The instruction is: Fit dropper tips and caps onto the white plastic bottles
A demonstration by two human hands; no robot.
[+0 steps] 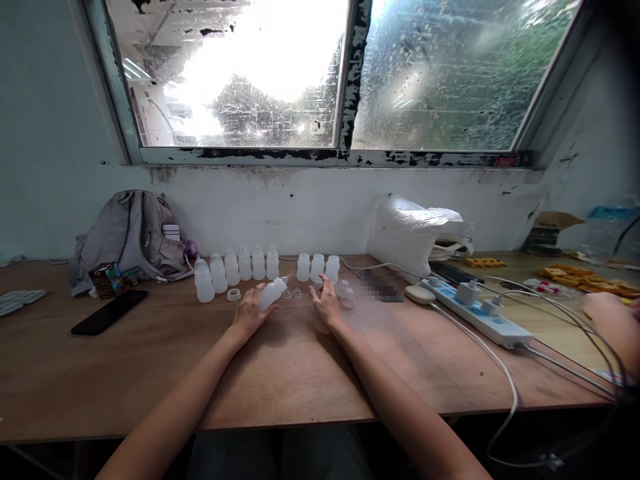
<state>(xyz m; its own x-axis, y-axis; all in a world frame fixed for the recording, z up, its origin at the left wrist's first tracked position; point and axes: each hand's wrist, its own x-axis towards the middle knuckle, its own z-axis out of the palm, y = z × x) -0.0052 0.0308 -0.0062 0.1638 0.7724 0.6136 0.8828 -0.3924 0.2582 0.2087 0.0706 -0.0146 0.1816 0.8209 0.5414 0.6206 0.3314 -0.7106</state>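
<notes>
My left hand (249, 310) is wrapped round a small translucent white plastic bottle (274, 292), held tilted on its side just above the wooden table (280, 373). My right hand (326, 302) rests on the table with fingers spread, holding nothing, close to some small clear caps (345, 293). Behind my hands, a row of several upright white bottles (235, 267) curves across the table. Three more bottles (317, 267) stand to the right of that row. A loose ring cap (233, 295) lies left of my left hand.
A grey backpack (131, 233) and a small carton (106, 279) sit at back left, near a black phone (109, 311). A white plastic bag (413, 233), a power strip (477, 312) with cables and yellow parts (590, 277) lie right. Another person's hand (613, 317) is at the right edge.
</notes>
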